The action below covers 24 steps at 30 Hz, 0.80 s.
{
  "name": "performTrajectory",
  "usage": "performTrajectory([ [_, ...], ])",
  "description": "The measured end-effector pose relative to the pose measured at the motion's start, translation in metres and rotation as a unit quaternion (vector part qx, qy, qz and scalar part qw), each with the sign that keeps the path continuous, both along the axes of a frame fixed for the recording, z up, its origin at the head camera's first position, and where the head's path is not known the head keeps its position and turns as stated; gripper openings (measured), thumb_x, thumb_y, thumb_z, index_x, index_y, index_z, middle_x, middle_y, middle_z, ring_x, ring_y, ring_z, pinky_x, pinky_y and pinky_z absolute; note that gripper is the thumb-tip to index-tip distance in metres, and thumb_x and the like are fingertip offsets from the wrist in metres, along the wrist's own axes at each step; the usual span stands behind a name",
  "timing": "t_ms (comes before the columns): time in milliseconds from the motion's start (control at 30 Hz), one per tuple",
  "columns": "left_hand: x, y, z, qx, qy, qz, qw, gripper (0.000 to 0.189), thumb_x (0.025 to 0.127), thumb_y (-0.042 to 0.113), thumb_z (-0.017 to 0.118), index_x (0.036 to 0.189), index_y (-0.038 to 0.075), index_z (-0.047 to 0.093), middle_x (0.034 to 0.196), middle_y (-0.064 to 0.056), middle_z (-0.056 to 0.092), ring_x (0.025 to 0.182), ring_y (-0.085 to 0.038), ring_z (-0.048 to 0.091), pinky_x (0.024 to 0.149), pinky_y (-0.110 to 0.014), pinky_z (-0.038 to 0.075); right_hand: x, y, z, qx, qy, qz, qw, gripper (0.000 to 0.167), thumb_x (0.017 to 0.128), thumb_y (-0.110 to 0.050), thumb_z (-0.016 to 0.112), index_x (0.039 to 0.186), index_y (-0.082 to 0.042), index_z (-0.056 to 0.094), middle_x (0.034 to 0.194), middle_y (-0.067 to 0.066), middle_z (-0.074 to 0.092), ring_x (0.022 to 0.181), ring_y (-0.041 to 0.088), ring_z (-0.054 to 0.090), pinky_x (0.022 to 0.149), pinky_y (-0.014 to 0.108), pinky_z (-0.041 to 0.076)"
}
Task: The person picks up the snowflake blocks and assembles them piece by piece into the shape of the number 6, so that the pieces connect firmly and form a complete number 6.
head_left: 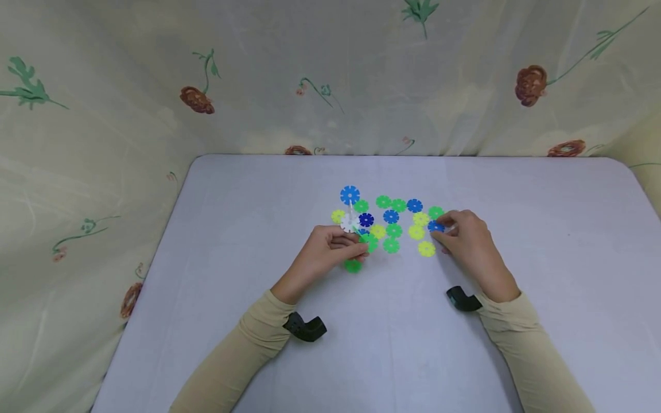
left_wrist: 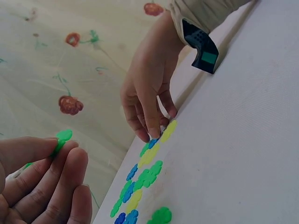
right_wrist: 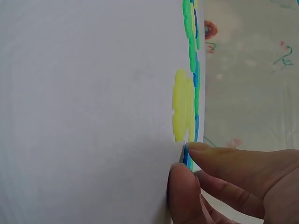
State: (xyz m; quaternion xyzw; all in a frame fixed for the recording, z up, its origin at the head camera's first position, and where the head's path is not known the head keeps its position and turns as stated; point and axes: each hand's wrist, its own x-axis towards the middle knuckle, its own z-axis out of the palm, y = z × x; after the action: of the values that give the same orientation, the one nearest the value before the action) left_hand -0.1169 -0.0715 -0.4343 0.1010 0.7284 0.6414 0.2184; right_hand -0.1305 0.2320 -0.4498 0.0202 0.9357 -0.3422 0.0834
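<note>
Between thumb and fingers my left hand (head_left: 330,249) pinches a green notched plastic disc (left_wrist: 64,135), a snowflake-style building disc. A white notched disc (head_left: 349,223) and a larger-looking blue disc (head_left: 350,195) stand up just beyond that hand, in line with the held piece; the fingers partly hide how they join. On the right, my right hand (head_left: 474,246) reaches down to the table and pinches a blue notched disc (right_wrist: 186,158) at its edge. That disc lies beside a green disc (head_left: 436,213) and a yellow disc (head_left: 420,219).
Several loose green, yellow and blue discs lie flat between the hands, among them a dark blue disc (head_left: 366,219) and a yellow disc (head_left: 426,249). Another green disc (head_left: 353,266) is below the left fingers. A flowered curtain (head_left: 361,74) hangs behind the white table (head_left: 387,344).
</note>
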Motion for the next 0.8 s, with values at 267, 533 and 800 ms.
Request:
performTrajectory([
  [267,-0.0005,0.0006,-0.0013,0.002,-0.005,0.003,1.0000,0.023,0.094,0.019,0.077,0.107,0.001,0.074,0.098,-0.015,0.080,0.088,-0.017,0.079,0.093,-0.046,0.063,-0.0007,0.0008,0.0023,-0.003,-0.017,0.013,0.9998,0.030,0.098,-0.009,0.069,0.122,0.009,0.064,0.118,0.026,0.054,0.069,0.015,0.069,0.065,0.024,0.050],
  [533,-0.0001,0.0004,-0.0010,0.004,-0.010,0.000,0.9999,0.024,0.095,0.018,0.076,0.109,0.000,0.073,0.100,-0.021,0.079,0.089,-0.017,0.079,0.093,-0.046,0.062,-0.0015,0.0006,0.0025,-0.003,-0.025,0.012,0.9996,0.037,0.097,-0.008,0.070,0.130,0.008,0.061,0.119,0.024,0.060,0.072,0.017,0.069,0.067,0.024,0.052],
  [800,-0.0010,0.0005,-0.0019,0.001,-0.010,0.000,0.9999,0.023,0.095,0.017,0.076,0.108,-0.001,0.074,0.100,-0.021,0.079,0.089,-0.018,0.079,0.093,-0.047,0.062,-0.0016,0.0025,0.0032,-0.014,-0.025,0.023,0.9993,0.031,0.094,-0.010,0.075,0.118,0.005,0.062,0.108,0.022,0.066,0.068,0.016,0.069,0.070,0.028,0.051],
])
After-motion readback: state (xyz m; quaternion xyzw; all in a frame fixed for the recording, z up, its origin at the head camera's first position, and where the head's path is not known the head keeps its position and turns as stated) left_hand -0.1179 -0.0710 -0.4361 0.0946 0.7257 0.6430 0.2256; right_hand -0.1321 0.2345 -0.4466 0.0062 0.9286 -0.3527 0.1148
